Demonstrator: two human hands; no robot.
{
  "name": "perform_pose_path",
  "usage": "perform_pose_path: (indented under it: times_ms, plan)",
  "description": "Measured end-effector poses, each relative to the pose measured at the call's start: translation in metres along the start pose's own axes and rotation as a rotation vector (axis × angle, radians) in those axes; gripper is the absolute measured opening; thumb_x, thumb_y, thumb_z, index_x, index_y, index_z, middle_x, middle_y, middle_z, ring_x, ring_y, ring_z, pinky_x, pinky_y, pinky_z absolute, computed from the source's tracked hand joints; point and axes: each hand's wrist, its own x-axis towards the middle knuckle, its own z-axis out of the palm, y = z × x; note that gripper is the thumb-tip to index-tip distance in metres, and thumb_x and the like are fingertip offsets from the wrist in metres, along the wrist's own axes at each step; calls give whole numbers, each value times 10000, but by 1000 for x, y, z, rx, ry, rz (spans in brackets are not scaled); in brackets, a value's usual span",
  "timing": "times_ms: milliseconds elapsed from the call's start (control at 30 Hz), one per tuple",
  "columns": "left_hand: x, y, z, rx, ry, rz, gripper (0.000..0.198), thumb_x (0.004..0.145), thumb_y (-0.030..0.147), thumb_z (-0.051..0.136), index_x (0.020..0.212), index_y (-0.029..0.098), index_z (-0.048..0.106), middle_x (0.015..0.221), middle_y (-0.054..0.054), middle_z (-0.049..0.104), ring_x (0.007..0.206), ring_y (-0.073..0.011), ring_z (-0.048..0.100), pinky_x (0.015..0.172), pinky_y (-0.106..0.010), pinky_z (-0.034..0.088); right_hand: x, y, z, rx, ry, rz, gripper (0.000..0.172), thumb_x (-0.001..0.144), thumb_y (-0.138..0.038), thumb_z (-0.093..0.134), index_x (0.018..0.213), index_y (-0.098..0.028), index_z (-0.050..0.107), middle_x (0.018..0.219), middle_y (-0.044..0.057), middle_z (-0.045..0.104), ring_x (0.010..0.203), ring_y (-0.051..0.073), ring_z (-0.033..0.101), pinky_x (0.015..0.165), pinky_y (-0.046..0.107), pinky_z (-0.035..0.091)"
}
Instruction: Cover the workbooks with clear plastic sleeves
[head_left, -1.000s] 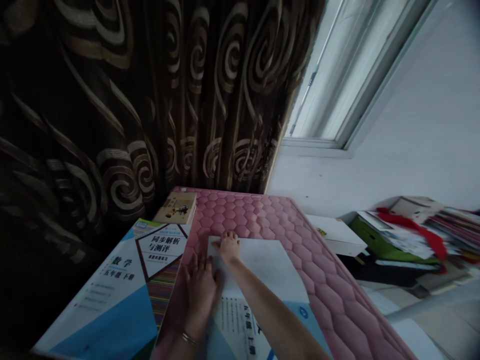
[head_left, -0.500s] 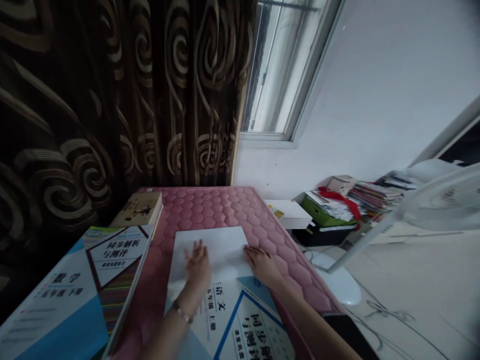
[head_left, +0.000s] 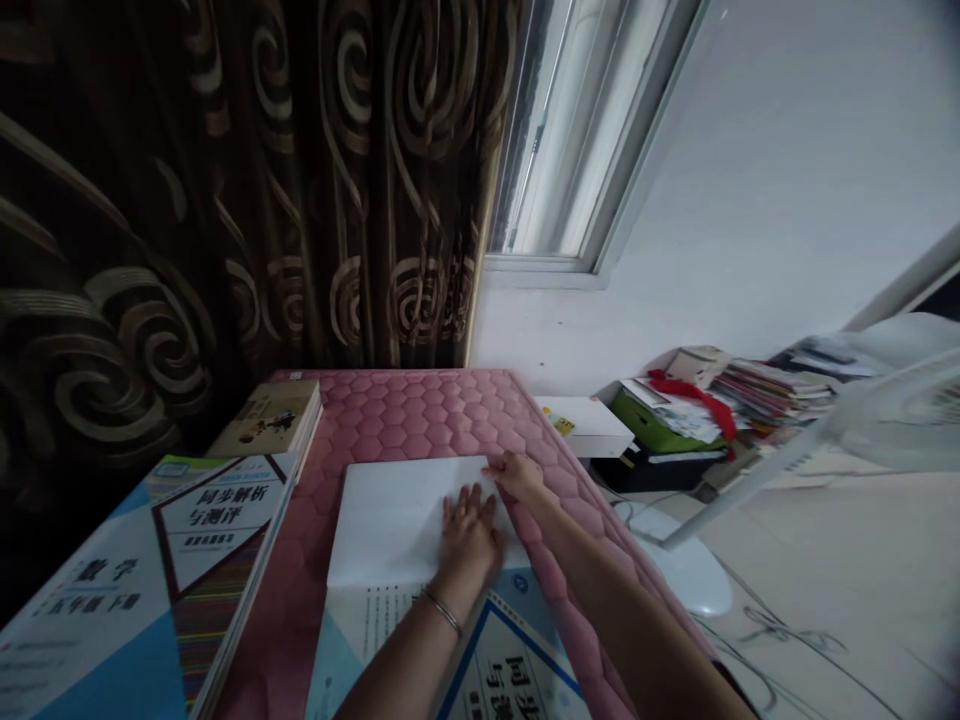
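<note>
On white sheet (head_left: 390, 515), left hand (head_left: 469, 530) flat

Place: a room in a home.
Bed: a pink quilted mattress (head_left: 420, 415).
Window: a dark swirly curtain (head_left: 247, 190) hangs beside it.
Floor: messy piles of books (head_left: 750, 395) and a fan (head_left: 892, 415).

White paper sheet (head_left: 390, 520): plain, rectangular, lying flat over the far half of a workbook (head_left: 510, 665), its near edge running straight across the cover. Left hand (head_left: 469, 535) is pressed flat on its right part; right hand (head_left: 517, 475) is at its far right corner. Workbook: blue-and-white cover with Chinese print, flat on a pink quilted pad (head_left: 420, 410), near end cut off by the frame.
</note>
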Motion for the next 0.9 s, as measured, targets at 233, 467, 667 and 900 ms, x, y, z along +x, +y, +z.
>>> perform_pose_path:
  times_ms: [233,467,667,900]
  plan:
    - [1,1,1,28,-19,-1,583,894,358,401,1467,250,414,1602,-53,265,1479,-250,202,1203,-517,113,21,-11,-2,-2,-2,19,406,839,-542,597,1016,-188,688,1071,126,715,1045,280,643,821,355,446]
    - [-1,2,0,8,21,11,604,884,317,414,1483,248,386,1593,-64,286,1471,-249,229,1203,-516,118,-26,19,4,11,-16,-47,249,778,-474,689,849,-235,687,944,26,730,939,206,652,754,286,421]
    - [1,2,-2,13,-21,0,586,886,343,406,1461,228,426,1597,-66,275,1477,-252,209,1206,-518,100,8,-1,0,2,-21,34,340,812,-509,645,965,-209,691,1040,95,719,1056,272,634,846,367,435]
    - [-3,-2,-13,14,-91,28,590,924,413,364,1480,217,393,1599,-75,260,1477,-245,213,1201,-489,142,23,-16,0,-4,-27,76,434,850,-548,594,1072,-183,669,1152,135,688,1143,304,596,919,439,426]
